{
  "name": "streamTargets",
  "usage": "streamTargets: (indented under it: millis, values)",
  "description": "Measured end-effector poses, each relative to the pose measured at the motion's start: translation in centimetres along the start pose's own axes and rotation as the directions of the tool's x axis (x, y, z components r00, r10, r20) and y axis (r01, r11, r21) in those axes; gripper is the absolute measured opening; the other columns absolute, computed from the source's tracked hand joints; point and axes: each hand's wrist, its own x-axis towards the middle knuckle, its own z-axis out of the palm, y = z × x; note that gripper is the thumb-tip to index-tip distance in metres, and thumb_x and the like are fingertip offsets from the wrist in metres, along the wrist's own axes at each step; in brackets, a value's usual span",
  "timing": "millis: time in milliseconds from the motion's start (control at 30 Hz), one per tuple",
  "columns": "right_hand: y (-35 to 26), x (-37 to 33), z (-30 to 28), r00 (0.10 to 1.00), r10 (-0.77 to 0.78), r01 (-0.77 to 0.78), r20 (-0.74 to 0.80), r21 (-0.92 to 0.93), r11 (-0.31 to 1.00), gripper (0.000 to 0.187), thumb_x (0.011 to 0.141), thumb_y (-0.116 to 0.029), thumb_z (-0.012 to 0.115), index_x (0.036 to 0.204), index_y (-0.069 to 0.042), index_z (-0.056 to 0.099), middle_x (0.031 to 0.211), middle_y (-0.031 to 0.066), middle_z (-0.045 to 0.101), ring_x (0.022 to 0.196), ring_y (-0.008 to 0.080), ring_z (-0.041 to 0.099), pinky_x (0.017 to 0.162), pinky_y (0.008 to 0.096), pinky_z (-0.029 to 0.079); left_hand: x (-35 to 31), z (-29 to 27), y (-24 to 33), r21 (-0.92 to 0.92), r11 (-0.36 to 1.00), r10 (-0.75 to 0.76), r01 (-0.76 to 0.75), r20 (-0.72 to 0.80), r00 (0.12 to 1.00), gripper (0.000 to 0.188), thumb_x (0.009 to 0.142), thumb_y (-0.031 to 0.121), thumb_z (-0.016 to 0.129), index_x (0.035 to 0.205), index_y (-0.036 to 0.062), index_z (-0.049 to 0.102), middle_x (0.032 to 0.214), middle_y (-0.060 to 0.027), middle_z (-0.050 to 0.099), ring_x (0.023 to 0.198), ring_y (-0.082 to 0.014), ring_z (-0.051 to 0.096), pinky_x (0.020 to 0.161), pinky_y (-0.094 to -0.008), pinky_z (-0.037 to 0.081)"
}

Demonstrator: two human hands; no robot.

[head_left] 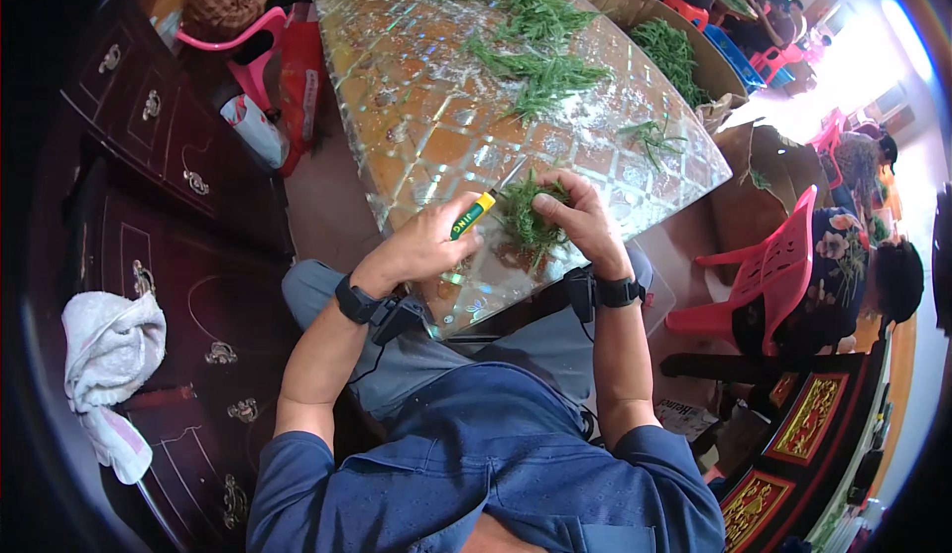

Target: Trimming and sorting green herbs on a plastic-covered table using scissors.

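Observation:
My left hand (428, 242) is closed around the yellow and green handle of a screwdriver (472, 216). Its thin metal shaft points up and to the right, over the near end of the table. Beside it, my right hand (587, 218) pinches a bunch of feathery green sprigs (523, 218) between thumb and fingers. The shaft runs close to the top of this bunch; whether it touches, I cannot tell. Farther up the table lies a long heap of similar green sprigs (540, 22), and a small loose cluster (654, 141) rests near the right edge.
A patterned, clear-covered table (397, 126) carries scattered white bits. Dark drawers (178, 255) stand at left, with a white towel (114, 345). A box of greenery (669, 52) is beyond the right edge. Pink chairs (769, 265) and seated people are around.

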Motion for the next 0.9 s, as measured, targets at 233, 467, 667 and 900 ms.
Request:
streamTargets:
  millis: [233, 467, 667, 900]
  values:
    - [-0.7, -0.4, 0.4, 0.999, 0.044, -0.044, 0.008, -0.045, 0.998, 0.027, 0.093, -0.012, 0.069, 0.119, -0.006, 0.064, 0.089, -0.0053, 0.061, 0.074, 0.0038, 0.052, 0.067, 0.0210, 0.045, 0.0, -0.7, 0.3, 0.051, 0.998, 0.042, -0.040, -0.037, 0.998, 0.057, 0.090, 0.030, 0.065, 0.135, -0.0005, 0.050, 0.107, -0.0241, 0.066, 0.098, -0.0343, 0.067, 0.086, -0.0396, 0.050]
    - [-1.7, -0.5, 1.9, 0.995, -0.093, 0.092, -0.028, -0.052, 0.994, 0.025, 0.097, -0.014, 0.064, 0.121, -0.008, 0.063, 0.086, -0.0058, 0.059, 0.074, 0.0033, 0.050, 0.067, 0.0207, 0.044, 0.0, -0.6, 0.5, 0.033, 0.999, -0.009, 0.010, -0.033, 0.999, 0.056, 0.090, 0.029, 0.065, 0.135, -0.0004, 0.050, 0.108, -0.0243, 0.066, 0.100, -0.0347, 0.066, 0.087, -0.0400, 0.050]
    - [-1.1, 0.0, 2.1, 1.000, -0.018, 0.018, 0.003, -0.026, 1.000, 0.018, 0.098, -0.016, 0.063, 0.113, -0.007, 0.064, 0.089, -0.0054, 0.060, 0.077, 0.0032, 0.053, 0.067, 0.0210, 0.046, 0.1, -0.2, 0.1, 0.053, 0.999, -0.010, 0.011, -0.034, 0.999, 0.057, 0.090, 0.030, 0.065, 0.136, -0.0015, 0.049, 0.112, -0.0248, 0.065, 0.105, -0.0350, 0.065, 0.089, -0.0406, 0.049]
    - [0.9, 0.8, 2.5, 0.970, -0.121, 0.079, -0.213, -0.198, 0.977, 0.019, 0.092, -0.017, 0.070, 0.104, -0.004, 0.065, 0.084, -0.0007, 0.064, 0.078, 0.0086, 0.060, 0.070, 0.0274, 0.051, 0.4, 1.2, -0.6, 0.016, 0.989, 0.150, -0.149, -0.175, 0.973, 0.044, 0.088, 0.023, 0.062, 0.125, 0.0009, 0.053, 0.093, -0.0265, 0.065, 0.089, -0.0436, 0.064, 0.079, -0.0467, 0.050]
